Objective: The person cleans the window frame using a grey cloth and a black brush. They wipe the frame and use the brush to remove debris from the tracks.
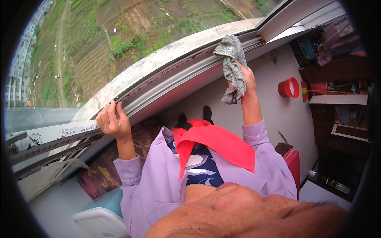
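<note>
In my right hand (249, 81) is a crumpled grey cloth (231, 49), raised over the right part of the window track (182, 71). The cloth hangs down past my fingers, and a small dark piece (234, 97) shows beside its lower end; what that is I cannot make out. My left hand (114, 121) is at the left part of the track, next to the end of the white window sash (79, 127). Its fingers are curled, thumb and forefinger close together at the dark edge of the frame. Whatever they pinch is too small to name.
Beyond the pale outer ledge (158, 53), fields lie far below the open window. A red bucket (289, 88) stands on the floor to the right, near dark cabinets (333, 75). At lower left is a white and light-blue chair-like item (101, 220).
</note>
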`<control>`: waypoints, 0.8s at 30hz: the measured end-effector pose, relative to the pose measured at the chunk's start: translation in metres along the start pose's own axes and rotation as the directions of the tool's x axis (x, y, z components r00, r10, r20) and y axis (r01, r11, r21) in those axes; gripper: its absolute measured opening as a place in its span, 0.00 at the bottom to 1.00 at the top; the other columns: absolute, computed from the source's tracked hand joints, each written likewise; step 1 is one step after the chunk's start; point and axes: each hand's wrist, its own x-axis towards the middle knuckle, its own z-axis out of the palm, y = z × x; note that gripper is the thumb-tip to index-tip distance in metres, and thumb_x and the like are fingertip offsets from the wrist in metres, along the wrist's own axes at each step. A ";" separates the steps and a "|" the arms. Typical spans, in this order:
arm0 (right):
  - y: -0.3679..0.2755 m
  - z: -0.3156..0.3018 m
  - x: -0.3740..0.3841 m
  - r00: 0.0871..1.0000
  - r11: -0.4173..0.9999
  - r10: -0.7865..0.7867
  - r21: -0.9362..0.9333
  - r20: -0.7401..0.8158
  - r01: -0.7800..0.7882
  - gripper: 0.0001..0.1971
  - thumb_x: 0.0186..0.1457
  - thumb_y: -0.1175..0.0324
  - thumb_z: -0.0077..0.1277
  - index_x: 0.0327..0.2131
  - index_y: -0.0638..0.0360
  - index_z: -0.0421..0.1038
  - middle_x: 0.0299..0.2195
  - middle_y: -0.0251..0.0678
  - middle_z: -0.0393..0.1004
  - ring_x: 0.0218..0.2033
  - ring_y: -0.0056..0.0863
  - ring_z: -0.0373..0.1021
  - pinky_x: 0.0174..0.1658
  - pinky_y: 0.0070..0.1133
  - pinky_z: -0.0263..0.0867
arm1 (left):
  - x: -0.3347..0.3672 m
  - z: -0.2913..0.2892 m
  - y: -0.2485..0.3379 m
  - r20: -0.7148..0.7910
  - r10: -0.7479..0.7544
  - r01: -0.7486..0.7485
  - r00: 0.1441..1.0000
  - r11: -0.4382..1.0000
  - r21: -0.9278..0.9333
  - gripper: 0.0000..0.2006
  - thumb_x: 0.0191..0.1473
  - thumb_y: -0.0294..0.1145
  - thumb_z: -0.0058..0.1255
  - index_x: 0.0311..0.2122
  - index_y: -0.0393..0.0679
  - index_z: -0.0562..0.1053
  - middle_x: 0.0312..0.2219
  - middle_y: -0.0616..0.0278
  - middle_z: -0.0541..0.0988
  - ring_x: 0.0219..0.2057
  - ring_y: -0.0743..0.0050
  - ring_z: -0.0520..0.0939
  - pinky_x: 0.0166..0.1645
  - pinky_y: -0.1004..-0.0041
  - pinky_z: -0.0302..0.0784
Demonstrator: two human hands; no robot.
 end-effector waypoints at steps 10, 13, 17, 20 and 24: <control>0.062 0.069 -0.052 0.927 0.987 0.154 -0.103 0.341 -0.125 0.10 0.59 0.69 0.49 0.39 0.65 0.72 0.31 0.31 0.76 0.28 0.15 0.70 0.32 0.16 0.66 | -0.004 0.002 -0.001 0.019 -0.013 0.013 1.000 1.000 0.003 0.11 0.40 0.23 0.65 0.34 0.41 0.79 0.29 0.62 0.79 0.33 0.63 0.77 0.39 0.68 0.72; 0.036 0.047 -0.039 0.929 0.976 0.191 -0.163 0.318 -0.144 0.10 0.58 0.69 0.49 0.38 0.66 0.73 0.30 0.33 0.76 0.27 0.17 0.71 0.31 0.16 0.67 | -0.003 0.000 -0.002 0.030 -0.023 0.023 0.999 1.000 -0.014 0.11 0.40 0.23 0.65 0.33 0.41 0.79 0.29 0.61 0.79 0.32 0.63 0.77 0.39 0.68 0.72; -0.006 -0.014 0.000 0.993 0.994 0.069 -0.092 0.095 -0.060 0.11 0.56 0.68 0.50 0.37 0.68 0.73 0.28 0.35 0.76 0.25 0.20 0.73 0.28 0.18 0.68 | -0.002 -0.002 0.000 0.020 -0.016 0.016 1.000 1.000 -0.016 0.11 0.40 0.24 0.65 0.33 0.41 0.78 0.29 0.61 0.79 0.32 0.63 0.77 0.39 0.68 0.72; -0.027 -0.053 0.032 0.998 0.997 -0.032 -0.069 0.061 0.036 0.10 0.56 0.66 0.50 0.33 0.66 0.72 0.22 0.34 0.74 0.15 0.22 0.69 0.15 0.19 0.64 | -0.001 -0.001 -0.001 0.006 0.004 -0.003 1.000 1.000 -0.012 0.11 0.39 0.24 0.66 0.32 0.41 0.78 0.28 0.62 0.78 0.31 0.62 0.76 0.37 0.67 0.72; -0.012 -0.023 0.023 0.977 0.970 -0.148 -0.217 -0.155 0.112 0.11 0.57 0.65 0.49 0.35 0.65 0.72 0.23 0.35 0.74 0.14 0.21 0.67 0.14 0.19 0.62 | 0.001 0.002 -0.001 0.001 0.001 -0.001 1.000 1.000 -0.003 0.11 0.37 0.24 0.66 0.31 0.43 0.78 0.27 0.62 0.77 0.30 0.62 0.76 0.37 0.67 0.72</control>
